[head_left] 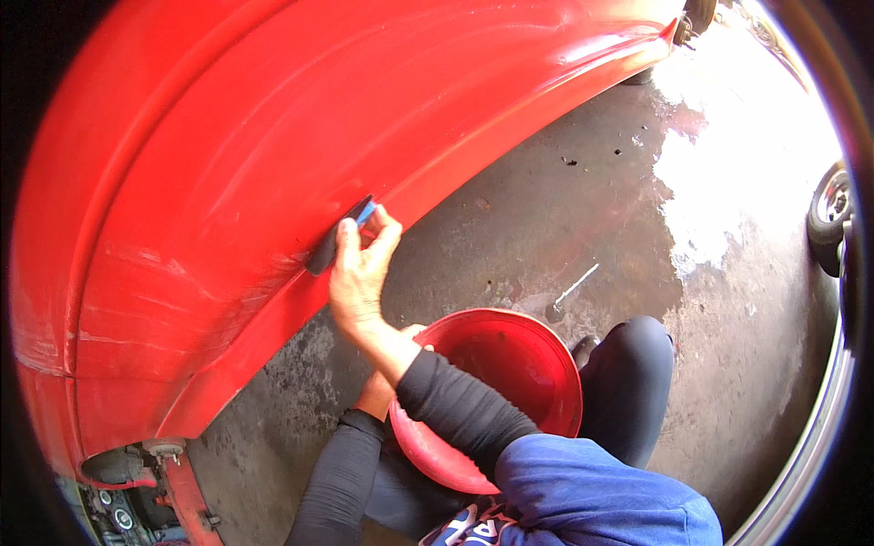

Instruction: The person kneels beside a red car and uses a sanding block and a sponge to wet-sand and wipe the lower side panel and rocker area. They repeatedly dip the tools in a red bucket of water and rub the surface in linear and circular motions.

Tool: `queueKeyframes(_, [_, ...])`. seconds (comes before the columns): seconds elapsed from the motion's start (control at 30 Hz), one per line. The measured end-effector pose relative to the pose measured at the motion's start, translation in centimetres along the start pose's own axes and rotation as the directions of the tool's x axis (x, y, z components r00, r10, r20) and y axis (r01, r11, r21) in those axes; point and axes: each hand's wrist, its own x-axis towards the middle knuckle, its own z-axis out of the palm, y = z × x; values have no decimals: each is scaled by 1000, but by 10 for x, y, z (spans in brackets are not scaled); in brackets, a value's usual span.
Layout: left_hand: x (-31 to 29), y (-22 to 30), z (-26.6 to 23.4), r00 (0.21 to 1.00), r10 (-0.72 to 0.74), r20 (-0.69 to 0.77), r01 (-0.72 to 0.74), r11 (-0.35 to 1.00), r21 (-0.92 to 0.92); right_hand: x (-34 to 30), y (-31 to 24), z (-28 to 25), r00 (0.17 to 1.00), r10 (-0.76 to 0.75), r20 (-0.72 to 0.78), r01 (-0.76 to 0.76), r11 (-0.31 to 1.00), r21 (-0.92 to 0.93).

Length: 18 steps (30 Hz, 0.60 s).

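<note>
My right hand (358,278) pinches a blue block with dark sandpaper (324,251) round it. The sandpaper lies against the lower side of a red car body (273,109), just above its bottom edge. Beneath my right forearm, my left hand (375,395) is mostly hidden. Its visible fingertips curl at the rim of a red basin (510,364), which is tilted toward my lap. Pale scuffs and scratches mark the panel to the left of my right hand.
A thin pale stick-like tool (575,286) lies on the stained concrete floor (546,218). My bent knee (633,373) is right of the basin. A wheel (830,207) stands at the far right. Exposed car parts (150,496) show at the lower left.
</note>
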Motion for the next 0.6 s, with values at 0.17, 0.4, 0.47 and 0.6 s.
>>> queueKeyframes(0.17, [4,13,4,996,70,-52,-40,898,438,233,-45,-76,968,-206,-141,213,977,33])
queueKeyframes(0.4, [1,11,3,973,217,-80,-159,879,450,148,-24,-38,870,-468,-155,411,862,-297])
queueKeyframes(0.47, [-3,11,0,984,166,-59,-123,888,443,40,1,-3,790,-612,-39,549,734,-399])
queueKeyframes(0.6, [-7,18,-1,998,55,-19,-45,943,331,16,21,-7,821,-569,42,567,822,40])
